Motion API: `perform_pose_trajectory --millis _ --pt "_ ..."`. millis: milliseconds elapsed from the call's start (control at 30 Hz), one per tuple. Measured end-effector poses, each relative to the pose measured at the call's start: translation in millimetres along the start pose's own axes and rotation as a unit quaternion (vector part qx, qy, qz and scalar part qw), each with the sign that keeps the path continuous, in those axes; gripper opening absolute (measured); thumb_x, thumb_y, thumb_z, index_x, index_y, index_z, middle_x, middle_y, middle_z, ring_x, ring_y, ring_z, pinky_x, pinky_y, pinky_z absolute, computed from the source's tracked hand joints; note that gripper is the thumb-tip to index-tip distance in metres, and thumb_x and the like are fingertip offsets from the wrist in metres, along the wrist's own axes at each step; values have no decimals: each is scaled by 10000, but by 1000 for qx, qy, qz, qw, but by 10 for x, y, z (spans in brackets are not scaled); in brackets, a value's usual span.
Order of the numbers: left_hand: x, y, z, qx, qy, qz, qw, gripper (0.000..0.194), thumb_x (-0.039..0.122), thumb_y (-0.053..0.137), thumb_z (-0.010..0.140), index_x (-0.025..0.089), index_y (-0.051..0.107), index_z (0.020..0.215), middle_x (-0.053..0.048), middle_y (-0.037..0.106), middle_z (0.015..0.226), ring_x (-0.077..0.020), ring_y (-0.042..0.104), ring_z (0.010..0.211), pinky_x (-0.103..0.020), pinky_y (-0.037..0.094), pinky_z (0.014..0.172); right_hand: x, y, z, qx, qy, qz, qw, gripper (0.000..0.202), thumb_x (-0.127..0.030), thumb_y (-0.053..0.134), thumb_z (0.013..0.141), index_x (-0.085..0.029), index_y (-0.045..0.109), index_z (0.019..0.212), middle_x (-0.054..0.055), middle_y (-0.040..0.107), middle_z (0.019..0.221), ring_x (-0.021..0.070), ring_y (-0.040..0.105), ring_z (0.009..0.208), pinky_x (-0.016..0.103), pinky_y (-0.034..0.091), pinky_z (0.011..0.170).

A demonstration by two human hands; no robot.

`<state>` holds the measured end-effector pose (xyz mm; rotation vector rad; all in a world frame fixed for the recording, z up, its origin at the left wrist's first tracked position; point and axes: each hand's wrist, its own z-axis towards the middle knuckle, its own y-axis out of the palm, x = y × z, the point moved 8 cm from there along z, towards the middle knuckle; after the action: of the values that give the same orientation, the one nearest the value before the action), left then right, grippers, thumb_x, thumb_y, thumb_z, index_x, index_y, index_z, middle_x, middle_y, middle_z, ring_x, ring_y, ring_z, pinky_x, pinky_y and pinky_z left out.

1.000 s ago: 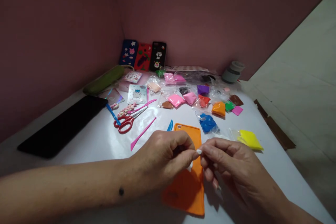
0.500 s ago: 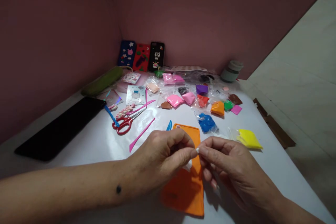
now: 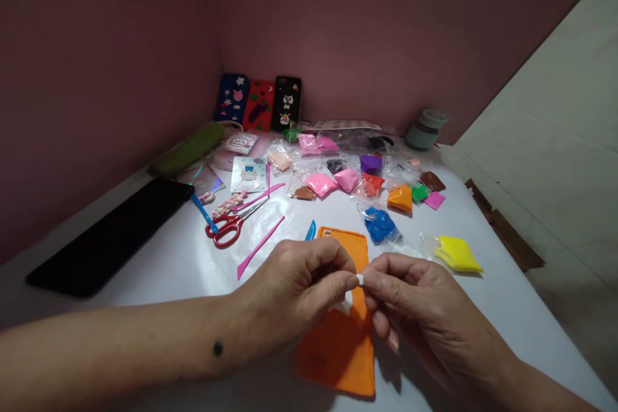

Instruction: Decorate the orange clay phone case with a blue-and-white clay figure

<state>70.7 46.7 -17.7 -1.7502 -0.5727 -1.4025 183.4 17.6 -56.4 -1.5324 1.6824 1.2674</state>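
Observation:
Between the fingertips of both hands sits a small piece of white clay [image 3: 360, 279]. My left hand [image 3: 302, 290] is closed, thumb and forefinger pinching it from the left. From the right, my right hand [image 3: 425, 302] pinches the same piece, its lower fingers curled. Under the hands lies an orange phone case [image 3: 340, 347], partly covered by my left hand. A white shape [image 3: 346, 304] shows on the case just below the fingers, its outline partly hidden.
Red-handled scissors [image 3: 226, 230], a pink modelling tool [image 3: 261, 248] and a black slab [image 3: 116, 235] lie to the left. Several bags of coloured clay spread behind, with blue clay [image 3: 380, 225] and yellow clay [image 3: 458, 254] nearest. Decorated phone cases [image 3: 259, 105] lean on the wall.
The white piece shows more between the fingertips, which have parted slightly. Both hands stay almost in place over the orange case.

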Motion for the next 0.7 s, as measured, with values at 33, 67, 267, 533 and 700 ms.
perform_pose_trajectory --millis 33,67,267,533,700 --pt "2 -4 -4 4 7 7 1000 129 195 529 860 142 593 760 59 515 558 -49 462 484 -138 366 451 0 3 1 -3 -2 2 1000 245 -345 769 743 -144 650 670 -18 595 562 40 501 428 130 394 403" --pt "4 -7 -9 8 14 10 1000 130 196 535 859 142 595 756 58 516 560 -48 460 486 -136 361 449 0 5 1 -7 -4 4 1000 240 -338 769 745 -144 649 670 -20 594 557 38 501 428 128 393 405" --pt "-17 0 -3 4 6 -25 1000 125 211 528 861 147 587 771 61 508 556 -52 468 489 -136 375 451 33 -5 -12 -22 3 23 999 258 -365 737 779 -141 656 683 -2 623 601 38 504 434 136 391 417" --pt "67 -39 6 39 83 74 993 124 173 544 837 137 623 749 34 588 589 -59 507 520 -141 382 487 56 -3 -23 -26 8 -22 999 286 -413 737 771 -144 664 703 0 616 616 40 503 436 140 392 414" --pt "64 -50 -7 47 97 83 991 118 204 541 849 136 638 846 14 634 633 -74 560 544 -147 417 515 33 -1 -7 -24 4 -1 1000 268 -383 748 764 -137 666 695 9 631 595 40 509 415 132 392 391"
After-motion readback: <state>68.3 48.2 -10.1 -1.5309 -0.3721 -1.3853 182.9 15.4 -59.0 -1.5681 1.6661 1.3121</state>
